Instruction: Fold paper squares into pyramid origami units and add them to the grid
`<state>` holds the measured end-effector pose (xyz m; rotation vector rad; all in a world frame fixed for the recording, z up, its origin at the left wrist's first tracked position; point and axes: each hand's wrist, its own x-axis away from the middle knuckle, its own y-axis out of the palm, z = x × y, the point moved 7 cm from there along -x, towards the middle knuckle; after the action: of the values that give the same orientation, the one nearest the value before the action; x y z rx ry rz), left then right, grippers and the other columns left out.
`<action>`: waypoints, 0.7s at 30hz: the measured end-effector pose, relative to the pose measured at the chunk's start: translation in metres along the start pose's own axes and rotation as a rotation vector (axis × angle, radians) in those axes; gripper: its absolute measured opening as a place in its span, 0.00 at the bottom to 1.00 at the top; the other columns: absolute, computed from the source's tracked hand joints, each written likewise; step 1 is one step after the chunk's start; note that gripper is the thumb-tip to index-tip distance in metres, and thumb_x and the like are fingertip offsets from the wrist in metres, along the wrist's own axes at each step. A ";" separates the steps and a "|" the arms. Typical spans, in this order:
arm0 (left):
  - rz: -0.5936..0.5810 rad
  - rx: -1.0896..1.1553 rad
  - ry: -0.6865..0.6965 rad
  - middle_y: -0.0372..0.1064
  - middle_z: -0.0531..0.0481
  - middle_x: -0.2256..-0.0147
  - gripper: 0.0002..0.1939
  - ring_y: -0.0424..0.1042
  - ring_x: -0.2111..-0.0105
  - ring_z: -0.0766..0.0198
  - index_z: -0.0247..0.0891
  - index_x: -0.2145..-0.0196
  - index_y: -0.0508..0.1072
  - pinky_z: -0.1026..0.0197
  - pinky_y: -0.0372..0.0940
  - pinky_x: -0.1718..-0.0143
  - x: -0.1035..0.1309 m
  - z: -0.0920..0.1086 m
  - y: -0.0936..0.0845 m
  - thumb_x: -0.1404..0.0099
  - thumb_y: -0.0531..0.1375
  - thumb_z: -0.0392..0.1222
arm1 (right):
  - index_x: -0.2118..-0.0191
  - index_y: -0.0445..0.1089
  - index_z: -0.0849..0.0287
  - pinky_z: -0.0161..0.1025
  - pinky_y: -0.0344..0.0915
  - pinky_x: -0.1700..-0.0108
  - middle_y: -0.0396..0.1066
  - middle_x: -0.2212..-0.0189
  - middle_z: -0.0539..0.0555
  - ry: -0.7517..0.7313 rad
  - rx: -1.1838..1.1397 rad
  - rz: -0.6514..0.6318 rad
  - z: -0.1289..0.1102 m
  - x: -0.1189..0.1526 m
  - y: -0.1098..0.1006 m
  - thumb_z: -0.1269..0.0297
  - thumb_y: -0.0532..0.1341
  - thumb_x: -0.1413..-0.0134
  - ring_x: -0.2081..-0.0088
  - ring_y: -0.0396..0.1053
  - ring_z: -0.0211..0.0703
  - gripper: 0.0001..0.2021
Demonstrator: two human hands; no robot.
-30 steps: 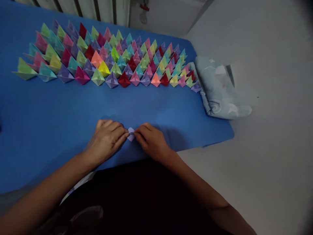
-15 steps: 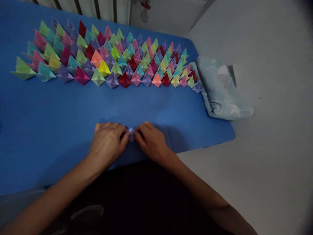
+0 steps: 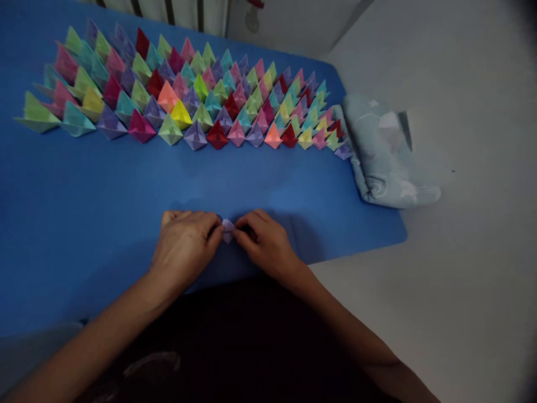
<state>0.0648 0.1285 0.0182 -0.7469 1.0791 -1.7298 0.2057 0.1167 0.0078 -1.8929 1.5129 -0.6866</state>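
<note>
Between my two hands is a small folded piece of pale purple paper [image 3: 227,230], low over the blue surface. My left hand [image 3: 187,238] pinches its left side with thumb and forefinger, the other fingers curled. On its right side, the thumb and forefinger of my right hand [image 3: 265,238] are closed. Only the middle of the paper shows; its edges are hidden by my fingertips. Beyond my hands, several rows of folded paper boats [image 3: 195,135] in many colours stand close together.
The blue table [image 3: 126,184] has its right end near a pale wall [image 3: 474,140]. A folded grey-blue cloth [image 3: 377,162] with white patterns lies over that end, next to the last boats. White slats [image 3: 184,14] rise along the far edge.
The view has shifted slightly, so the boats and cloth sit a little further right. Both hands keep hold of the purple paper; my right fingers have moved slightly outward, showing a bit more of it.
</note>
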 end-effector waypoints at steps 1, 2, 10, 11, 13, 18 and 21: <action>-0.003 -0.005 0.001 0.78 0.50 0.68 0.12 0.75 0.65 0.54 0.41 0.65 0.77 0.48 0.58 0.55 0.000 0.000 0.000 0.28 0.55 0.43 | 0.64 0.72 0.58 0.35 0.60 0.61 0.72 0.64 0.51 -0.005 -0.013 0.001 0.001 0.000 0.000 0.67 0.63 0.38 0.65 0.67 0.37 0.03; -0.005 -0.013 -0.001 0.78 0.50 0.68 0.12 0.75 0.65 0.54 0.41 0.65 0.77 0.48 0.58 0.55 0.000 0.001 -0.001 0.28 0.55 0.42 | 0.64 0.72 0.58 0.35 0.60 0.61 0.72 0.64 0.51 -0.007 -0.021 -0.001 0.002 0.000 0.000 0.68 0.63 0.38 0.65 0.67 0.37 0.02; 0.025 -0.015 -0.002 0.77 0.51 0.70 0.14 0.74 0.66 0.55 0.41 0.70 0.75 0.48 0.57 0.55 0.001 0.003 -0.001 0.27 0.54 0.42 | 0.66 0.72 0.58 0.35 0.61 0.61 0.72 0.65 0.50 0.035 -0.016 -0.029 0.002 -0.002 0.001 0.70 0.62 0.38 0.65 0.67 0.36 0.04; 0.032 -0.016 -0.001 0.76 0.51 0.71 0.15 0.74 0.67 0.55 0.41 0.71 0.74 0.48 0.57 0.55 0.001 0.004 -0.002 0.27 0.54 0.42 | 0.66 0.72 0.58 0.35 0.60 0.61 0.71 0.65 0.50 0.040 -0.014 -0.025 0.001 -0.002 0.000 0.69 0.62 0.38 0.65 0.67 0.36 0.05; 0.048 -0.025 0.005 0.75 0.51 0.73 0.16 0.72 0.69 0.56 0.42 0.72 0.73 0.48 0.58 0.55 0.002 0.004 -0.002 0.27 0.53 0.41 | 0.66 0.71 0.58 0.35 0.60 0.61 0.71 0.65 0.50 0.047 -0.003 -0.021 0.000 -0.003 0.000 0.69 0.61 0.38 0.65 0.67 0.36 0.05; 0.115 -0.063 0.036 0.74 0.51 0.75 0.15 0.71 0.71 0.57 0.42 0.74 0.70 0.49 0.59 0.60 0.002 0.007 -0.002 0.29 0.53 0.40 | 0.68 0.70 0.59 0.36 0.58 0.62 0.70 0.65 0.51 0.093 0.086 -0.052 -0.002 -0.004 0.002 0.69 0.59 0.37 0.66 0.66 0.37 0.07; 0.158 -0.070 0.035 0.75 0.50 0.75 0.14 0.72 0.71 0.56 0.42 0.73 0.71 0.50 0.59 0.60 0.002 0.006 -0.001 0.30 0.53 0.40 | 0.68 0.69 0.58 0.35 0.57 0.63 0.69 0.66 0.50 0.090 0.094 -0.051 -0.003 -0.006 0.001 0.69 0.59 0.38 0.66 0.65 0.37 0.07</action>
<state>0.0691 0.1249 0.0217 -0.6579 1.1959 -1.5831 0.2011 0.1215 0.0090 -1.8570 1.4647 -0.8623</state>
